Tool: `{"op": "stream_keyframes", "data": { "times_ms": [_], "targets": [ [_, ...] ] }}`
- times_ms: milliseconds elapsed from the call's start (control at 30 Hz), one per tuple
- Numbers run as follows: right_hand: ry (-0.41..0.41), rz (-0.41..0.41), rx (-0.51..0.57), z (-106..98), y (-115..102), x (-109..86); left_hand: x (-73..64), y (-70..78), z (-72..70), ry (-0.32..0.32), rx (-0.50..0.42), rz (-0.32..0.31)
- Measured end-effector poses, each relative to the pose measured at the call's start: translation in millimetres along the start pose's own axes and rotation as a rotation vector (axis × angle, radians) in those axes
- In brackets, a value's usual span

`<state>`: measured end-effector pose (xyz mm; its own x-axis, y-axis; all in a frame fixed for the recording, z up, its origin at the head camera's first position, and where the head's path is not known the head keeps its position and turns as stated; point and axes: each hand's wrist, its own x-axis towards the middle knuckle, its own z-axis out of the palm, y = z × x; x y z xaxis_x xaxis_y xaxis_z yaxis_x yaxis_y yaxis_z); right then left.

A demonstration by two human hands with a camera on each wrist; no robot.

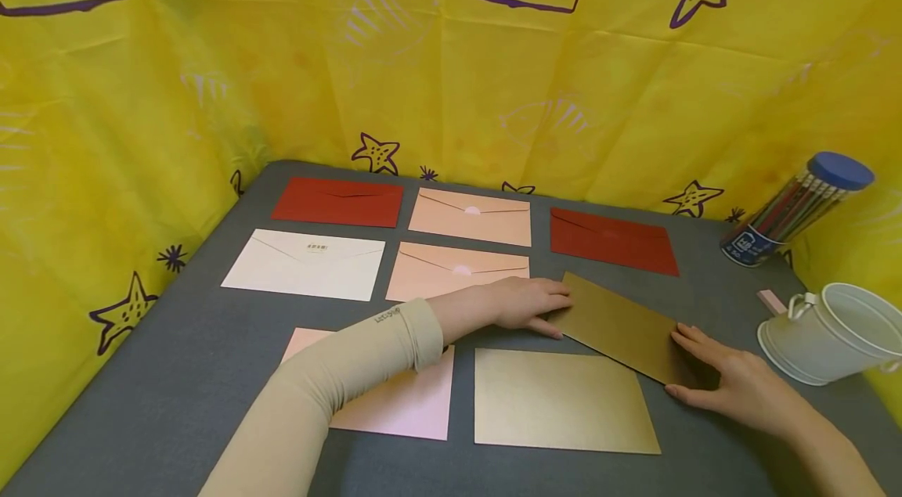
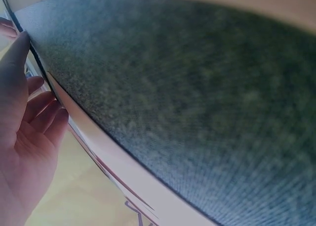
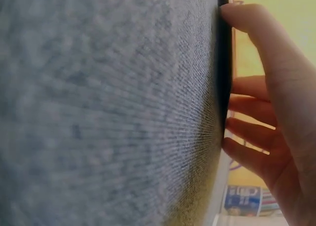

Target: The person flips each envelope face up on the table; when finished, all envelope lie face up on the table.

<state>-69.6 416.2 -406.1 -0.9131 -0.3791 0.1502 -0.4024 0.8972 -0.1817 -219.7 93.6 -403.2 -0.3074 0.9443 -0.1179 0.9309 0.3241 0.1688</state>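
Note:
A darker gold envelope (image 1: 620, 329) lies slanted between both hands in the head view, overlapping the upper right corner of a paler gold envelope (image 1: 564, 403) below it. My left hand (image 1: 524, 303) holds its left end, thumb on the near side and fingers on the far side. Its right end is gripped by my right hand (image 1: 736, 381), thumb at the near corner and fingertips at the far one. In the right wrist view, thumb and fingers touch the envelope's dark edge (image 3: 225, 63). Under the left forearm, a pink envelope (image 1: 409, 407) is partly hidden.
Farther back lie two red envelopes, one left (image 1: 338, 202) and one right (image 1: 613, 241), two peach envelopes (image 1: 468, 227) and a white one (image 1: 303, 266). At right stand a white bucket (image 1: 810, 340), a pencil tub (image 1: 792, 207) and a small pink block (image 1: 771, 301). Yellow cloth (image 1: 451, 74) hangs behind.

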Motion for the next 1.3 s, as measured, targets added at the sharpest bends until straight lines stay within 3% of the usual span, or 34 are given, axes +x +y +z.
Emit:
{"op": "stream_keyframes", "data": {
  "times_ms": [333,600,867,1300],
  "targets": [
    [0.086,-0.009,0.025,0,7,-2.9,-0.7,-0.7,1.2,0.020,0.022,0.038],
    [0.158,-0.027,0.074,1,11,-6.0,-1.6,-2.9,-0.7,0.078,-0.060,0.043],
    [0.252,0.026,0.222,-6,10,-9.3,-2.2,-4.0,-6.2,0.216,-0.249,0.008],
    [0.562,-0.117,0.233,-13,19,2.7,-4.8,-4.6,-12.9,0.420,-0.465,-0.052]
  ]
}}
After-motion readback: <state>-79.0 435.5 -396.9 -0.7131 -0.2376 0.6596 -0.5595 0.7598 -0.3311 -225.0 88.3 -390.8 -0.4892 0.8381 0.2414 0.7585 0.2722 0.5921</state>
